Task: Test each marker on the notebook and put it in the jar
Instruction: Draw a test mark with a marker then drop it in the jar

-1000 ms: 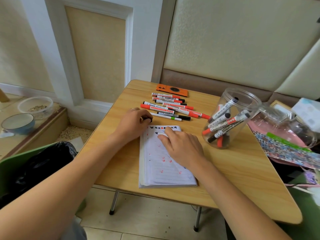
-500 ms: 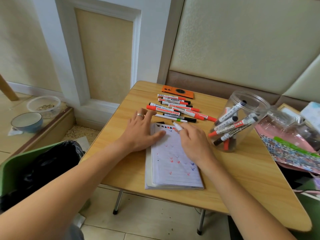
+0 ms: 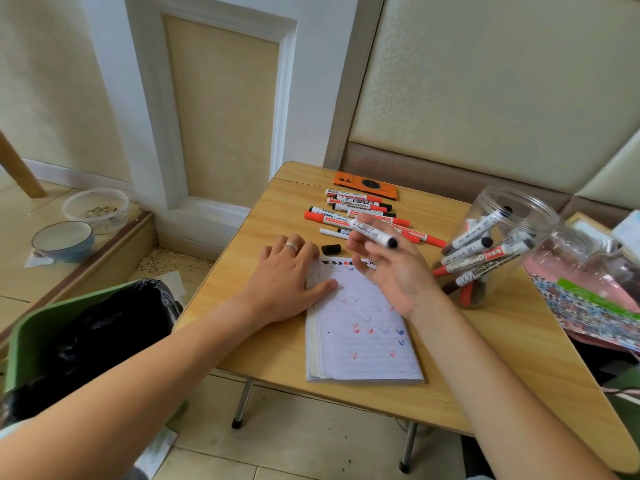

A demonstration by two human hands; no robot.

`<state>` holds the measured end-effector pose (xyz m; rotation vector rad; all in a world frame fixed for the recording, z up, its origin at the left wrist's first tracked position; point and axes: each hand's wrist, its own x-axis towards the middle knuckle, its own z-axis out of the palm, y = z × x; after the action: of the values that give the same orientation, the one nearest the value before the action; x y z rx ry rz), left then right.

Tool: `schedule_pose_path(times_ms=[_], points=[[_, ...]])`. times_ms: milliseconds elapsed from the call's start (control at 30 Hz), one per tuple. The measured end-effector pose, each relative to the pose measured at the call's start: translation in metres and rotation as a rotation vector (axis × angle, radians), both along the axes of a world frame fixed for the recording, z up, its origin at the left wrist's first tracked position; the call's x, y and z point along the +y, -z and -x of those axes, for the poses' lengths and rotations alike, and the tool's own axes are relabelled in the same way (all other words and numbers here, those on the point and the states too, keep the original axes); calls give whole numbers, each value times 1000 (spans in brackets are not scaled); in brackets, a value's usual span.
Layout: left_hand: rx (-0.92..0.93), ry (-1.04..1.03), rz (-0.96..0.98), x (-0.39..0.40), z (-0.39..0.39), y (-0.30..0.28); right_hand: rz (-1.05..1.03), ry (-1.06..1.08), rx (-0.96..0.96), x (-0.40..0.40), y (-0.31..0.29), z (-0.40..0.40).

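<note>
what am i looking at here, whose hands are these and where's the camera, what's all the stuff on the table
There is no machine here: a person wears a camera on the head, so you look down along both arms. The left hand lies flat on the open notebook, steadying it. The right hand is lifted above the page and pinches an uncapped marker; its black cap lies on the wooden table just past the notebook. Further back is a row of markers and an orange phone. On the right a clear jar, tilted, already holds several markers.
</note>
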<state>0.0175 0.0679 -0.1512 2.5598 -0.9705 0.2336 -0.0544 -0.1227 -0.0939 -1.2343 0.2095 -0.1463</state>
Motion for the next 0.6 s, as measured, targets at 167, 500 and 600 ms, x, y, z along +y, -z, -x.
schedule_pose_path(times_ms=[167,500,600], points=[[-48,18,-68,2,1,1,427,112,59,13,10,-5],[-15,29,-75,4,1,6,718,199,39,23,22,-4],[-3,38,-82,5,3,4,764,167,12,25,23,-2]])
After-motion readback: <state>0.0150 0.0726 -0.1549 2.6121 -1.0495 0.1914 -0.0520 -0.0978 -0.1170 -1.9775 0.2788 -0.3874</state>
